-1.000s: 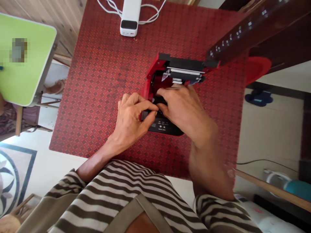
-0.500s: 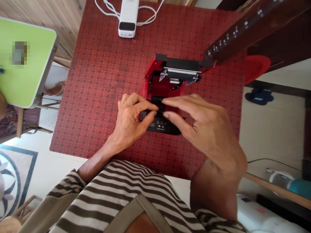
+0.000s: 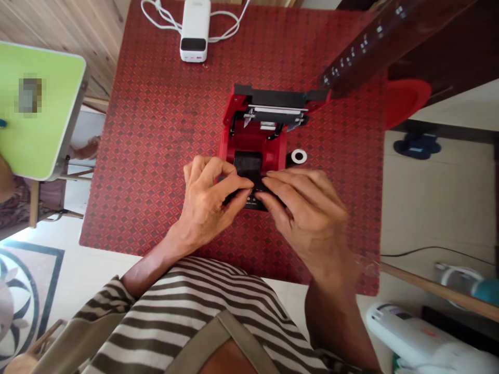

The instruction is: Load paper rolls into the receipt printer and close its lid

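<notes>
A red and black device (image 3: pixel 275 150) stands on the patterned red table with its lid raised. Inside its lower part lies a strip of black film (image 3: pixel 248 162), which runs toward its front panel. My left hand (image 3: pixel 212 195) pinches the film's near edge between thumb and forefinger. From the other side my right hand (image 3: pixel 307 208) closes thumb and fingertips on the same edge, close to the left fingertips. Both hands partly cover the front panel. Just beyond my right fingers, beside the device, is a small roll with a white ring end (image 3: pixel 299 156).
A white power bank (image 3: pixel 194 36) with white cables lies at the table's (image 3: pixel 156 104) far side. A dark brown post (image 3: pixel 358 52) slants over the far right corner. A red round stool (image 3: pixel 407 101) stands right of the table, a green table (image 3: pixel 42 119) at left.
My right hand has moved left and down, and its fingertips have closed on the black film. More film shows inside the device, and the white-ended roll has come into view.
</notes>
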A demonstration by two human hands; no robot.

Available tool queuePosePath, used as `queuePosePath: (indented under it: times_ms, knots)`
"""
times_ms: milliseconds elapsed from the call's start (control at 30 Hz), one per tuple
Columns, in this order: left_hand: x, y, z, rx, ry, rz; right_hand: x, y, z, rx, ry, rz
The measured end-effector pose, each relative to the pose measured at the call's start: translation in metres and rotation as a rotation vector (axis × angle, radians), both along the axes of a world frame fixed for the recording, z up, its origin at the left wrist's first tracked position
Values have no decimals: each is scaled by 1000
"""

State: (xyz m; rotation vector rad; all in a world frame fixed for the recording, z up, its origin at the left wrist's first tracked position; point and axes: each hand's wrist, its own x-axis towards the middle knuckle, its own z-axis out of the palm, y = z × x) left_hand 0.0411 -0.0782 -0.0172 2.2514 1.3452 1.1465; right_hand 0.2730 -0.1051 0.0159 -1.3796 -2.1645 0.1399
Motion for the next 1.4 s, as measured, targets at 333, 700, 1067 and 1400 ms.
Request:
queuePosePath:
  times_ms: [333,700,1067,1400]
  knots:
    - [-5,-2,-2,44,11,-30,4,71,30,-19,-31,-230]
    - [-1,-6,1,151,56,-31,8,18,10,97,129,-139]
    - [-2,-9,1,90,107,-2,8,-4,-12,-16,113,-138]
    - [-18,17,-34,-223,-234,99,6,-7,-20,-21,144,-162]
